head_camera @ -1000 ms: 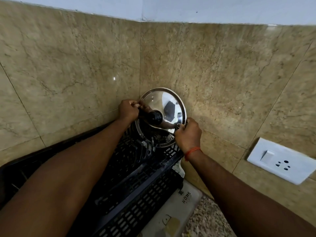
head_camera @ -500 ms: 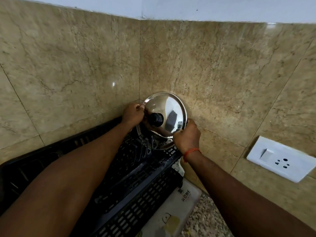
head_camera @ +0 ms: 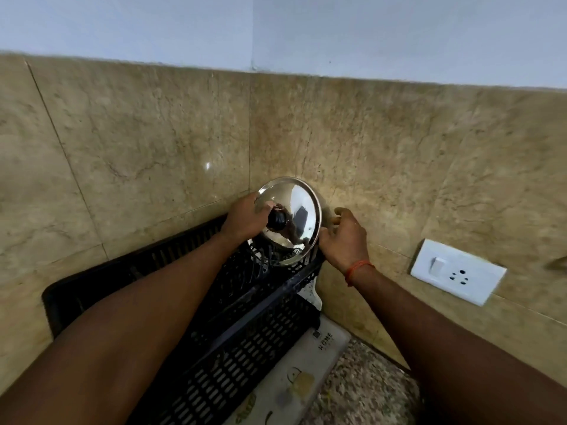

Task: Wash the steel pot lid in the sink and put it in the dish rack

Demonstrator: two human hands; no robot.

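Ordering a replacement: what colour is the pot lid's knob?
Black; the knob shows best in the head view.

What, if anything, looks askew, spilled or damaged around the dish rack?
Nothing stands out. The steel lid stands on edge in the far corner of the dish rack, the left hand gripping its knob, the right hand beside its rim. No spill, no damage.

Only legible txt: "HOME" in dark caps on the white mat [head_camera: 310,363] under the black dish rack [head_camera: 245,342], w/ a smaller line just below it too blurred to read.
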